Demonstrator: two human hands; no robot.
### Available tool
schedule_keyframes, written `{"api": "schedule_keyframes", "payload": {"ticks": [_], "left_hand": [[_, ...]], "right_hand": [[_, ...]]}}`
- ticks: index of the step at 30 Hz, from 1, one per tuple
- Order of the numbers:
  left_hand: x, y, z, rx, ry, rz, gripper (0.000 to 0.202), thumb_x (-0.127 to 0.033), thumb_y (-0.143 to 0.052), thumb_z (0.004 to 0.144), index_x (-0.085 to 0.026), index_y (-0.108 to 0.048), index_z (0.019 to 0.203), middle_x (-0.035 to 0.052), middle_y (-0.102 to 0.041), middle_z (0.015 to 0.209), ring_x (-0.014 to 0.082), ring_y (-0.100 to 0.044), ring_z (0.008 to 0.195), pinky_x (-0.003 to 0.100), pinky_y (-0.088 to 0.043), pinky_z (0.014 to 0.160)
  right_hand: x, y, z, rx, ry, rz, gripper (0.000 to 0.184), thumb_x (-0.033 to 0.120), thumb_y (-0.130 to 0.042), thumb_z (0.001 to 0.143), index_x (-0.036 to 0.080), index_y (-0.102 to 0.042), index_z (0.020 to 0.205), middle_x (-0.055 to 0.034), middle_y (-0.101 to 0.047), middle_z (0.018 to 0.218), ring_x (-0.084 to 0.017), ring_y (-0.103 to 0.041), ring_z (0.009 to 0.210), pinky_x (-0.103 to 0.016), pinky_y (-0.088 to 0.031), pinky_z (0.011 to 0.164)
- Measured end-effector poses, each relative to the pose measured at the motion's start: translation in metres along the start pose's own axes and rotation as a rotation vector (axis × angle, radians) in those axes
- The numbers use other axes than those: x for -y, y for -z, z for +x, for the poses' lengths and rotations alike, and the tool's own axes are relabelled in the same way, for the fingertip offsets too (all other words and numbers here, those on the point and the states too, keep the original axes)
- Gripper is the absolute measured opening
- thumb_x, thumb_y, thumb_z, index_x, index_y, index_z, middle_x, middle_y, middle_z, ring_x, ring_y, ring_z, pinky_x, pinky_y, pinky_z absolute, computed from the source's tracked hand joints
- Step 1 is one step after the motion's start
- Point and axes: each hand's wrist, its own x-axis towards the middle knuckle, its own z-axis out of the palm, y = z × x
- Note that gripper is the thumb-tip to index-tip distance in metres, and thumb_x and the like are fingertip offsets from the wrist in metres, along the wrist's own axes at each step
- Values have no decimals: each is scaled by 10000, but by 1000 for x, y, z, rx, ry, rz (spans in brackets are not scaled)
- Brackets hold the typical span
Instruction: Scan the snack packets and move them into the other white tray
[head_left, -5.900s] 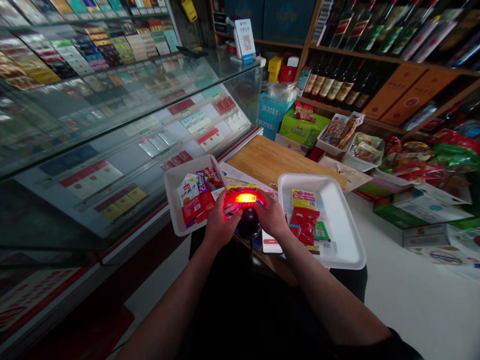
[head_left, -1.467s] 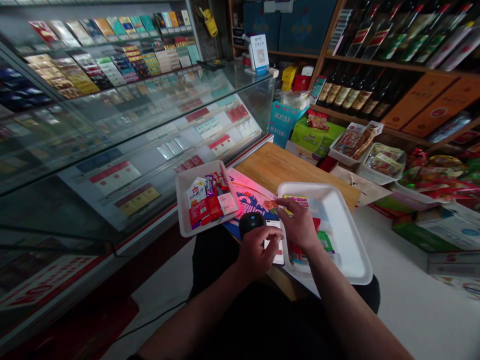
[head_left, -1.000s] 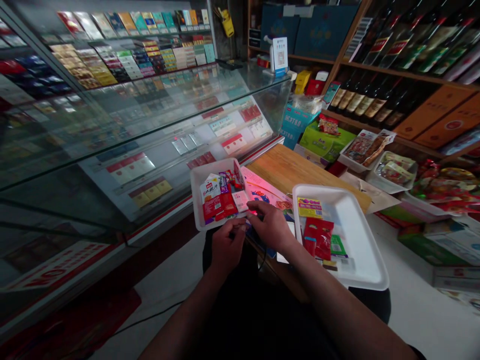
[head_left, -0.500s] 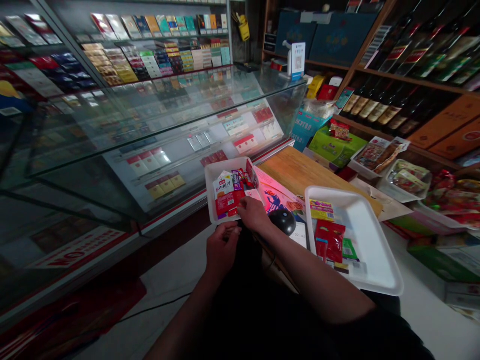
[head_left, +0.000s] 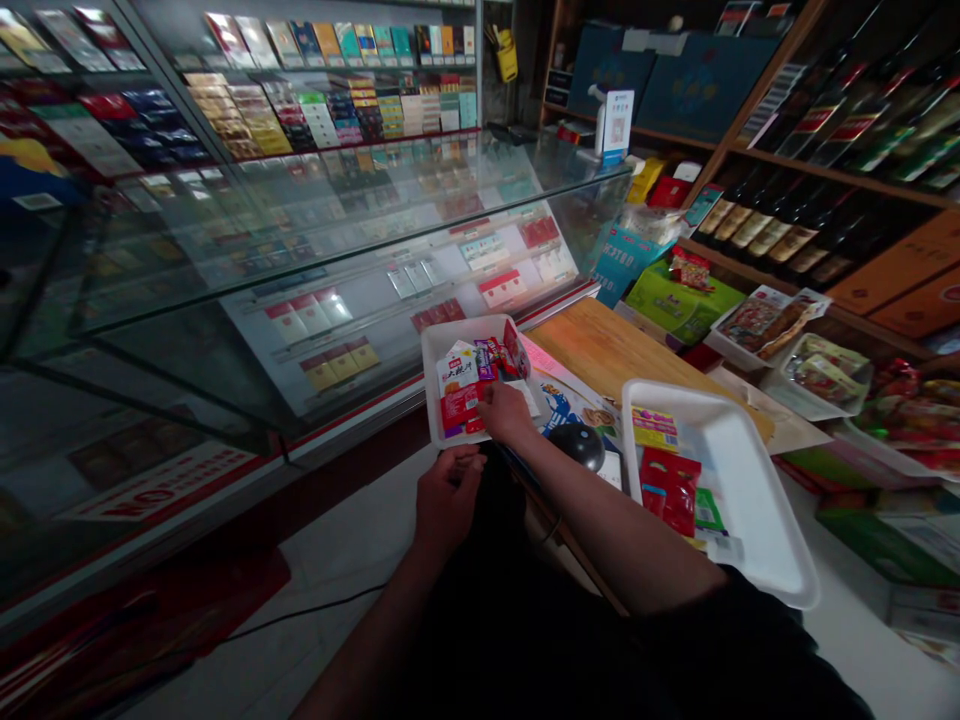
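My right hand reaches into the left white tray, fingers curled down on the snack packets lying in it; what it grips is hidden. My left hand sits just below that tray's near edge, fingers curled against the rim. A black dome-shaped scanner rests on the printed sheet between the two trays. The right white tray holds a yellow packet, a red packet and a small green one.
A glass display counter of cigarette packs runs along the left. A wooden board lies behind the trays. Shelves with wine bottles and boxes fill the right, with snack bins and cartons below. A cable trails across the floor.
My right hand has left the right tray, crossed over the scanner and gone into the left tray. My left hand has let go of the scanner and moved to the left tray's near edge.
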Motion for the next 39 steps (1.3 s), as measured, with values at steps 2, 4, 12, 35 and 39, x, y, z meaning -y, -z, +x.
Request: {"api": "schedule_keyframes", "payload": {"ticks": [2, 4, 12, 35, 39], "left_hand": [[0, 2, 4, 1, -52, 40, 226, -342, -642, 905, -226, -684, 1095, 52, -786, 1027, 204, -739, 920, 346, -556, 861], [-2, 3, 9, -6, -126, 111, 232, -307, -638, 901, -230, -678, 1116, 53, -780, 1056, 207, -732, 960, 355, -551, 894], [-10, 1, 23, -22, -56, -14, 250, -293, -664, 862, -210, -684, 1096, 75, -781, 1032, 210, -738, 926, 359, -566, 867], [10, -14, 36, -117, 426, -652, 485, -260, -803, 681, -169, -593, 1109, 60, -759, 900, 173, -732, 721, 313, -594, 698], [3, -14, 33, -75, 342, -622, 527, -294, -840, 650, -175, -598, 1103, 28, -750, 873, 167, -720, 720, 323, -590, 716]], "right_hand": [[3, -3, 3, -23, -19, 8, 169, 226, -607, 842, 200, -708, 975, -105, -752, 954, -253, -691, 931, -316, -479, 777], [5, -7, 6, -39, -42, 13, 180, 215, -612, 829, 203, -712, 978, -108, -757, 960, -262, -698, 934, -321, -486, 767], [14, -11, 11, -85, -96, 173, 230, 129, -630, 790, 183, -745, 982, -91, -774, 983, -221, -713, 930, -285, -502, 804], [-49, 47, -88, 176, -101, 948, 221, 122, -667, 688, 172, -656, 903, 34, -680, 691, -109, -613, 583, -215, -475, 585], [-62, 52, -106, 111, -70, 835, 207, 157, -660, 721, 176, -679, 926, 4, -725, 772, -136, -666, 685, -231, -499, 640]]}}
